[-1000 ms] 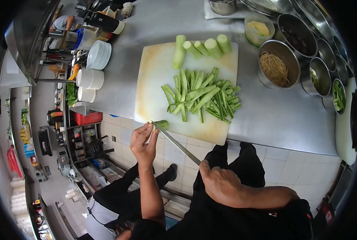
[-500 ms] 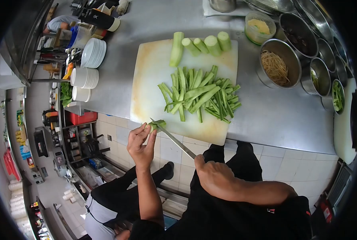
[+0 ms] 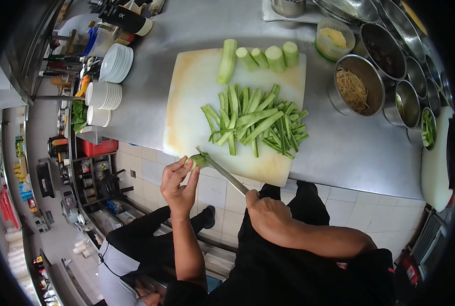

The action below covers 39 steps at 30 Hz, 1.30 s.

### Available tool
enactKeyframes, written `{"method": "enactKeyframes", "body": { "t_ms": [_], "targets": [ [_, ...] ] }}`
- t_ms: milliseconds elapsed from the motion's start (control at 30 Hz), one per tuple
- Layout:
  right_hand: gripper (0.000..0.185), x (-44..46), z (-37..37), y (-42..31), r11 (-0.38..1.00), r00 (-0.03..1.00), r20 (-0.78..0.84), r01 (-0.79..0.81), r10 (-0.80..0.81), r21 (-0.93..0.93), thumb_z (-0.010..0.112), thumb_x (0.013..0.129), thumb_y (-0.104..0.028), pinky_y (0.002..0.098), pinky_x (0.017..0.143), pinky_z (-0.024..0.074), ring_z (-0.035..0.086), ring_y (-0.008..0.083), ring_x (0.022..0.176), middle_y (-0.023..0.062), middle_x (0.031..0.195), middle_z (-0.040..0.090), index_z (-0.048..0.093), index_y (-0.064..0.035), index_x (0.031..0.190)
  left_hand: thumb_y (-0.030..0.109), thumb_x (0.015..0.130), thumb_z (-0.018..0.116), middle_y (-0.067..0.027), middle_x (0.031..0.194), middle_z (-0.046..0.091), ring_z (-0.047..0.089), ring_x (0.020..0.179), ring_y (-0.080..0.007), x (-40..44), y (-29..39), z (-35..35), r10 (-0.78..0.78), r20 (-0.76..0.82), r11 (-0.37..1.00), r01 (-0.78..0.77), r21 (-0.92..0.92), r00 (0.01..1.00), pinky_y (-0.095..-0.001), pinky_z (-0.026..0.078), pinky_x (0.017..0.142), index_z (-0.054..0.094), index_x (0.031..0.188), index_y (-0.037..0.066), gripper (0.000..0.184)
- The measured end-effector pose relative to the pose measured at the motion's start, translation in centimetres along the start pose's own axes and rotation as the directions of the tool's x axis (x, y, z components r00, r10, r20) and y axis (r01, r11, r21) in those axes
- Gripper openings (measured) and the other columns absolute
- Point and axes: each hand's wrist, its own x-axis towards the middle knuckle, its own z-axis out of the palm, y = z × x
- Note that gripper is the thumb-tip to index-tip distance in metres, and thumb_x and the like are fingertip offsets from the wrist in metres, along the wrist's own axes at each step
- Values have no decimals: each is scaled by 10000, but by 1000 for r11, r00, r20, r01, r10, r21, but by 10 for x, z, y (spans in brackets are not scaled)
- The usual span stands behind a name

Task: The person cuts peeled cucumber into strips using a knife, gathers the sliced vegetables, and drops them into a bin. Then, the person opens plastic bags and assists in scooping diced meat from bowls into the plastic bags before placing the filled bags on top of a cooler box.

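Between its fingertips and thumb, my left hand point(image 3: 180, 186) pinches a short green vegetable piece point(image 3: 199, 161) at the near left edge of the white cutting board point(image 3: 186, 107). My right hand point(image 3: 269, 214) is wrapped round the handle of a knife point(image 3: 227, 176), whose blade slants up and left against the piece. A thin green strip stands up at the blade's tip. On the board lies a pile of green peel strips point(image 3: 255, 120). Beyond the pile are several peeled pale green chunks point(image 3: 275, 58), with a longer one point(image 3: 227, 61) at their left.
Steel bowls stand at the right, one with pale shreds point(image 3: 352, 89), near a plastic tub point(image 3: 334, 40). White plates point(image 3: 116, 63) and bowls point(image 3: 104, 95) are stacked at the left beside a black bottle point(image 3: 128, 21). A co-worker point(image 3: 118, 265) is at the lower left.
The knife blade has shifted slightly along the held piece, and a thin strip now lifts at its tip. My right hand has moved a little up and left. The co-worker appears farther left.
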Motion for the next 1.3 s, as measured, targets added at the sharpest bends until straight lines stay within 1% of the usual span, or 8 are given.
{"method": "enactKeyframes", "body": {
  "t_ms": [100,167,267,400,600,767,867,1300],
  "targets": [
    [299,5,1,6,1000,1000,-17,-9,8,-11,487,852,-52,406,454,536,670,323,553,212,632,633,466,148,1073,-53,727,762,-150,1016,653,657,930,-214,0,-1,0,15,-8,1000,-15,-18,1000,-285,578,742,707,998,6,283],
    [209,8,-6,16,993,999,-15,40,-38,114,512,795,-18,468,505,504,627,372,538,206,562,579,446,99,954,-50,729,758,-153,1032,659,657,942,-213,2,-2,-5,10,7,1000,-10,-5,1000,-279,569,741,698,1013,4,295],
    [223,6,-6,32,957,999,-23,37,-32,289,495,875,-75,508,511,465,577,417,518,228,562,560,422,98,995,-47,729,752,-160,1063,666,660,954,-222,2,-6,-6,11,7,1000,-11,-23,1000,-281,551,762,679,1043,1,326],
    [232,-8,-17,35,940,981,-159,157,-113,303,479,912,-112,505,506,456,570,419,512,222,549,552,410,92,997,-50,722,749,-174,1108,658,652,980,-264,-2,-14,-8,52,7,999,-52,-7,999,-320,521,844,662,1072,-5,362],
    [173,-38,-34,14,984,995,-26,100,-98,146,508,880,-89,469,450,483,597,374,489,198,526,559,427,47,949,-60,712,756,-161,1087,653,631,995,-272,-8,-10,-4,21,-65,999,-19,33,998,-335,508,852,679,1068,0,369],
    [402,-56,-32,7,991,991,-55,127,-125,43,531,854,-76,434,429,500,611,351,487,208,612,555,423,90,1204,-46,716,776,-146,997,655,636,932,-245,-12,-7,2,-2,-116,1000,5,19,993,-321,518,828,693,1067,8,365],
    [364,-60,-31,4,994,987,-117,113,-112,1,545,867,-89,393,406,483,597,288,455,176,580,548,482,87,1180,-51,716,772,-143,992,654,636,931,-244,-11,-7,2,28,-123,998,-22,51,992,-319,518,825,696,1058,7,355],
    [384,-60,-33,-6,993,991,-59,122,-122,-8,543,833,-48,384,410,489,599,291,457,193,607,564,461,130,1164,-88,764,717,-151,1047,597,628,954,-204,-11,-10,-2,74,-38,992,-70,104,996,-275,563,816,669,1085,-26,330]
  ]
}}
